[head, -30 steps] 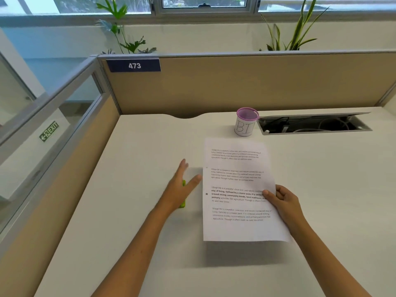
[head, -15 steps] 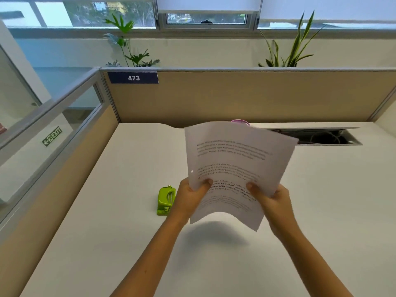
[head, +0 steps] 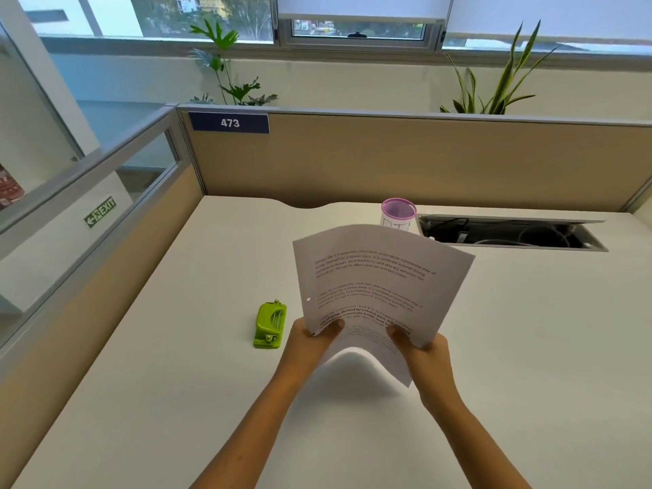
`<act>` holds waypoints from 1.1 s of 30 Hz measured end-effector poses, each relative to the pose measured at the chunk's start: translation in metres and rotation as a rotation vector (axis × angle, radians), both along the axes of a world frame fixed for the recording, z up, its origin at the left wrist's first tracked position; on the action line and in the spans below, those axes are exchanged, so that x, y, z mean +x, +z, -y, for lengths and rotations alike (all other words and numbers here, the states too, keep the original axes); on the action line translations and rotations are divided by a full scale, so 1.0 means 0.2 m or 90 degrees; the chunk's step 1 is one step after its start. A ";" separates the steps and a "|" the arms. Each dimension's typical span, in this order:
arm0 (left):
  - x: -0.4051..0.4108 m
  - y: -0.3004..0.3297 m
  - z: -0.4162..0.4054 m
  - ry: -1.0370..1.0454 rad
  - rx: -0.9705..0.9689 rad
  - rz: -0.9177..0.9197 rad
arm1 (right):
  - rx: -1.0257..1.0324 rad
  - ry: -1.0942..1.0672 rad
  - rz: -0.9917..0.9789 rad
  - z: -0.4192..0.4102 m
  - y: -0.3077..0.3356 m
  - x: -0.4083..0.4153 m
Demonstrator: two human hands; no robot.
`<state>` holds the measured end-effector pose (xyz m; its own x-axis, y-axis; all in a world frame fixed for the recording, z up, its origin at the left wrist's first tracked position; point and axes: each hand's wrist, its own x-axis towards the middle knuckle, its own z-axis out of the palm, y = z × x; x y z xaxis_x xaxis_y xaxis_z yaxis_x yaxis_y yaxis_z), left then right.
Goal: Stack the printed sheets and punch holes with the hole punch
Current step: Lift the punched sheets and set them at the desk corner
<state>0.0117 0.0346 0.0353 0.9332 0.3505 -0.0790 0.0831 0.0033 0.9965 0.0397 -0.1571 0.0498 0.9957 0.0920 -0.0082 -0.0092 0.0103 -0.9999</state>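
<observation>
While both hands lift the printed sheets (head: 381,287) clear of the desk (head: 176,400), the stack is presented face-up toward the viewer, probably so that the punched margin can be inspected. The left hand (head: 308,342) is closed on the lower left corner, thumb on the printed face and fingers hidden behind the paper; the right hand (head: 421,351) is closed in the same way on the lower right part of the stack. Because the paper is gripped only near its lower edge, the upper part arches forward and the bottom edge curls under between the hands, as limp sheets do when unsupported. One small round hole (head: 308,299) shows on the left margin; a second dark mark beside the left thumb may be another hole, but this cannot be told for certain. How many sheets make up the stack cannot be told either.

The green hole punch (head: 270,324) rests on the desk just left of the left hand, apart from it and untouched, within easy reach should another punch be needed. A pink-rimmed cup (head: 399,210) stands behind the sheets near the partition, partly hidden by their top edge, beside the open cable tray (head: 511,232). By appearance, punching is at least partly done and the task is near its end.
</observation>
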 end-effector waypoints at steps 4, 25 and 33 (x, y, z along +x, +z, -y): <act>-0.03 -0.10 0.04 0.015 0.033 -0.056 | -0.034 0.022 -0.036 0.02 -0.11 -0.02; -0.18 -0.09 -0.32 0.052 -0.052 -0.092 | -0.103 0.130 -0.145 -0.15 -0.12 -0.07; -0.24 -0.06 -0.82 0.049 -0.033 -0.153 | -0.076 0.113 -0.179 -0.68 -0.09 -0.15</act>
